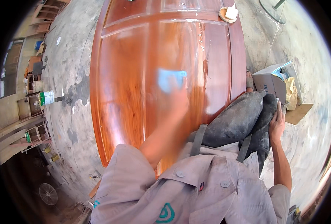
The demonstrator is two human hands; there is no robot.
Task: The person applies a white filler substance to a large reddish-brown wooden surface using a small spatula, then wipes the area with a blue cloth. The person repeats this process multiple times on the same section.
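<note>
A large varnished wooden door (pixel 130 89) with raised panel mouldings lies before me. Its left part is glossy orange-brown with grain, while the right side looks redder and hazy, with whitish streaks. Blurred by motion, my left hand (pixel 177 95) is closed on a flat light blue sheet (pixel 169 76), pressing it to the middle of the door panel; its exact kind is not clear. My right hand (pixel 276 127) rests with fingers stretched along the side of my dark-trousered knee (pixel 247 112). Nothing large shows in that hand, though its fingertips are partly hidden.
At the door's far right edge sits a small round dish (pixel 225 15) with a white block on it. An opened cardboard box (pixel 270 82) with brown paper stands right of my knees. A white-green bucket (pixel 46 98), wooden frames and a fan (pixel 48 193) lie to the left.
</note>
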